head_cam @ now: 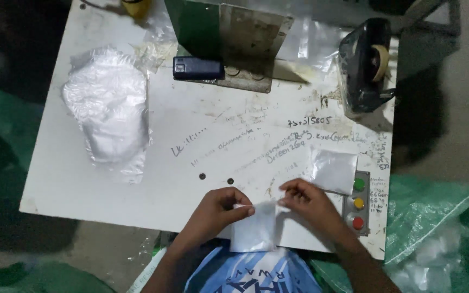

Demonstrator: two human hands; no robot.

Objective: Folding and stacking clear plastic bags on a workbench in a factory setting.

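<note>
- A white table [191, 157], scuffed and scribbled over with handwriting, stands in a dim room; green plastic sheeting lies on the floor to either side.
- Far left on the table rests a big heap of clear plastic bags [107, 108], crumpled and shiny.
- At the far edge stands a green metal bracket [229, 38] with a rusty base plate; a small dark box [197, 68] lies just in front of it.
- Far right sits a black tape dispenser [365, 65] with a roll of pale tape in it.
- Near the right edge a grey panel [358, 203] carries three round buttons in a column: green at the top, yellow in the middle, red nearest the person.
- A flat white packet [332, 171] lies just beside that panel, touching its upper left corner.
- A green sack [441, 239] of clear bags sits off the table at lower right.
- The small white bag [253, 228] is at the near edge of the table, hanging partly over it, between the two hands.
- The left hand [215, 209] pinches the bag's top left corner, fingers closed on it.
- The right hand [308, 203] pinches the top right corner, fingers narrow on the bag's edge.
</note>
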